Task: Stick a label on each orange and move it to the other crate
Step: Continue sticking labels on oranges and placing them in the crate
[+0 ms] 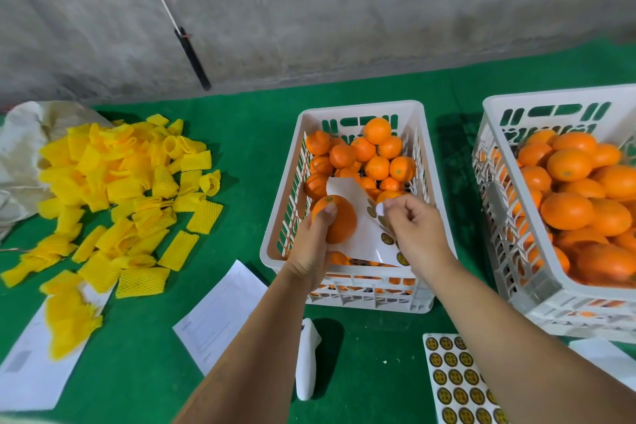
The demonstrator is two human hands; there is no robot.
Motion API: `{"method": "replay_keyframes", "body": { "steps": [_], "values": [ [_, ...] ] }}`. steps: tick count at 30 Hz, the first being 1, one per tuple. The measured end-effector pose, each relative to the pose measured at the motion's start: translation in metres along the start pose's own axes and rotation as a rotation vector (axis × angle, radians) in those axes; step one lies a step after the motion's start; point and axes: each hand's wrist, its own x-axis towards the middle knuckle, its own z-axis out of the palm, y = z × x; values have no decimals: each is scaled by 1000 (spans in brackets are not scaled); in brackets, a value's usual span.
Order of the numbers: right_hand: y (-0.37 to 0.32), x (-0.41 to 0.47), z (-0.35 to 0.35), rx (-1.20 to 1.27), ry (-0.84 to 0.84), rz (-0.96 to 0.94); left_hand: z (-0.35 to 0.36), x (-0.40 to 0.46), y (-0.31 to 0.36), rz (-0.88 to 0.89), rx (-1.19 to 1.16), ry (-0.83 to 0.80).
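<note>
White plastic middle crate (358, 110) sits under both hands. Left hand (311, 244) grips an orange (339, 224) and the sticker sheet (364, 237); right hand (418, 227) pinches a label (379, 209). Best peel slowly, then press it flat on the orange's bare skin.

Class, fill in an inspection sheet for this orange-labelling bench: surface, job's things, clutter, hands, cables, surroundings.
Surface: green cloth.
Job's things: middle crate and right crate hold oranges; full label sheet lies near.
Clutter: yellow foam nets, papers, white tool, bag.
Hands: left hand holds an orange against a peeled sheet; right hand pinches a label.
Cables: nothing seen.
Surroundings: grey wall, leaning stick.
</note>
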Motion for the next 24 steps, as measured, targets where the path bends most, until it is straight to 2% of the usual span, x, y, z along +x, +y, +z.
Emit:
{"method": "replay_keyframes", "body": {
  "steps": [2, 5, 11, 13, 18, 21, 24],
  "values": [
    [-2, 1, -5, 89, 93, -8, 2, 0, -1, 10, 79, 16],
    [-4, 0, -11, 179, 115, -9, 6, 0, 2, -4, 158, 7],
    [-7, -10, -8, 126, 213, -122, 18, -2, 9, -8, 305, -17],
    [-6, -14, -6, 11, 206, -197, 22, -2, 11, -6, 346, 15],
    [0, -21, 1, -516, 126, -532, 27, 3, 14, -94, 423, 39],
    [-1, -23, 2, -631, 119, -595, 25, 5, 13, -105, 408, 52],
    [-1, -25, 3, -644, 126, -607, 24, 6, 12, -104, 408, 43]
  ]
}}
